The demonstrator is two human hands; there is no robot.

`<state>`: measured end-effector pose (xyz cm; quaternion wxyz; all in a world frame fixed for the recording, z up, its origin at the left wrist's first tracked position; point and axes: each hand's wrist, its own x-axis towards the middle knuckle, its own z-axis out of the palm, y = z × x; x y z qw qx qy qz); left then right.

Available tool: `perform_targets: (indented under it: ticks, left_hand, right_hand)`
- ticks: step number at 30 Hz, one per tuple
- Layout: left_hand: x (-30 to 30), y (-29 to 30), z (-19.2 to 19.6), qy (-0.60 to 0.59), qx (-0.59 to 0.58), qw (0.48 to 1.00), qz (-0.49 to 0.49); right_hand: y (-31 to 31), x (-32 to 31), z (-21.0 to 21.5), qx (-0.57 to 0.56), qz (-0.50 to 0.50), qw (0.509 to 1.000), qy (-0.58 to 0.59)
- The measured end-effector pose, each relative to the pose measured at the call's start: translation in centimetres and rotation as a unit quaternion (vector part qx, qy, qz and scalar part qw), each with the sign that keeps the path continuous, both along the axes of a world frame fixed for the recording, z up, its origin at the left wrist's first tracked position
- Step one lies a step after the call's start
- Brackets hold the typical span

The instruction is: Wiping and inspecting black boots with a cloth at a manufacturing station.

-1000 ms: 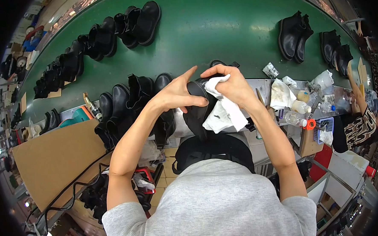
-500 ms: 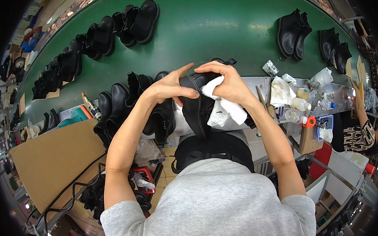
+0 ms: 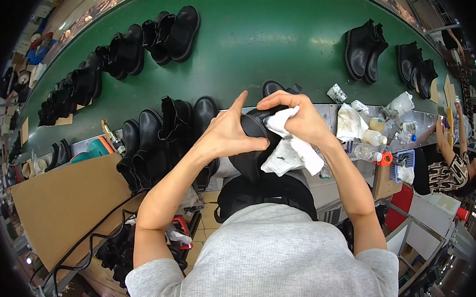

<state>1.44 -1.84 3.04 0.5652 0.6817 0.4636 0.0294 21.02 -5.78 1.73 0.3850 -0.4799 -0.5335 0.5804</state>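
Note:
Close in front of my body, my left hand [image 3: 221, 132] grips a black boot [image 3: 248, 161], thumb and fingers spread around its sole end. The boot is tilted, and its far side is hidden by both hands. My right hand [image 3: 307, 118] pinches a crumpled white cloth [image 3: 292, 155] against the boot's right side. Dark smudges mark the cloth. Just beyond my hands, another black boot [image 3: 272, 87] lies partly hidden at the edge of the green surface.
Several black boots [image 3: 151, 129] stand to my left. More boots [image 3: 181, 33] line the green table [image 3: 275, 33] at far left, others [image 3: 363, 53] at far right. Bottles [image 3: 374, 137] and stained cloths [image 3: 351, 122] lie to the right, near another person [image 3: 446, 164]. Cardboard [image 3: 71, 205] is at left.
The boot has been turned and tilted in my hands, so its sole edge shows differently. My hands have shifted slightly right with it, and the cloth hangs more spread out.

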Motion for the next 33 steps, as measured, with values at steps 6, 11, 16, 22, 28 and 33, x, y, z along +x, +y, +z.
perform_targets:
  ticks: [6,11,16,22,28,33]
  left_hand:
    - [0.4,-1.4,0.4,0.020,0.056,0.998,0.014]
    - [0.8,-1.3,0.7,0.030,0.058,0.998,-0.004]
    - [0.2,-1.1,-0.7,-0.005,0.107,0.994,0.008]
    - [-1.3,1.8,-2.2,-0.092,-0.130,0.987,0.013]
    - [-2.0,4.0,-4.3,-0.126,-0.198,0.972,-0.017]
    - [-1.7,4.0,-3.7,-0.112,-0.212,0.971,-0.007]
  right_hand:
    - [0.9,-0.3,1.3,-0.061,0.020,0.989,-0.136]
    - [0.8,0.8,1.1,-0.016,0.039,0.996,-0.083]
    - [0.4,0.4,0.1,0.004,0.045,0.997,-0.067]
    - [-1.3,-0.7,-1.7,0.048,0.014,0.998,-0.027]
    - [1.2,-1.0,-2.7,0.087,0.020,0.988,-0.125]
    - [3.0,-1.1,-2.2,0.005,0.024,0.994,-0.104]
